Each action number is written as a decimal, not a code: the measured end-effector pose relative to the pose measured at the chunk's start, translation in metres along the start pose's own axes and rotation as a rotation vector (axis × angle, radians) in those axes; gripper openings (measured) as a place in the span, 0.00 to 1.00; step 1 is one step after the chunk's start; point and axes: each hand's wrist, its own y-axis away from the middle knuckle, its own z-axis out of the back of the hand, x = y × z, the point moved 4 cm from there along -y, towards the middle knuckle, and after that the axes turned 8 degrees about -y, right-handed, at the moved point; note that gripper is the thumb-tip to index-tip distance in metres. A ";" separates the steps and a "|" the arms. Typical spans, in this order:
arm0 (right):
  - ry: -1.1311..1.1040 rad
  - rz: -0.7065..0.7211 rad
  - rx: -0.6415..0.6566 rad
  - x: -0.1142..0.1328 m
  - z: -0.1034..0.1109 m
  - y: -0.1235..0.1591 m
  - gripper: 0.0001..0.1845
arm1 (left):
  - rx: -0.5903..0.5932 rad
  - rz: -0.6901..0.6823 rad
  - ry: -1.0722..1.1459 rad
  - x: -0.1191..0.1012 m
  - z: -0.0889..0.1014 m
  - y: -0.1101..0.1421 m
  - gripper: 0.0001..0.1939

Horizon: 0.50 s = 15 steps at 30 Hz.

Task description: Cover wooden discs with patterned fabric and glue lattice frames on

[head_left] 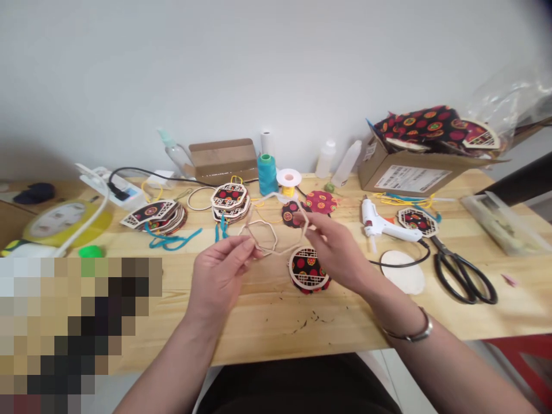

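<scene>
My left hand [222, 270] and my right hand [338, 247] hold a thin pale octagonal wooden frame [282, 252] up above the table, one at each side. Left thumb and index finger pinch its lower left; the right fingers close on its right edge. Through the frame, a second octagonal ring [275, 234] shows near my left fingertips. Just below my right hand lies a round lattice piece [308, 267] over black patterned fabric, partly covered by that hand. Round fabric pieces in black [291, 214] and red [321, 202] lie behind the frame.
A glue gun [388, 227], black-handled scissors [463, 273] and a white disc [402, 273] lie at the right. Lattice ornaments [228, 198] are stacked left of centre. A teal thread spool [267, 175] stands behind; a carton [405, 172] of fabric pieces sits back right.
</scene>
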 end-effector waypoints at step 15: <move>-0.690 -0.564 -0.041 -0.042 0.031 0.040 0.22 | 0.186 -0.911 -1.039 -0.005 -0.029 0.032 0.08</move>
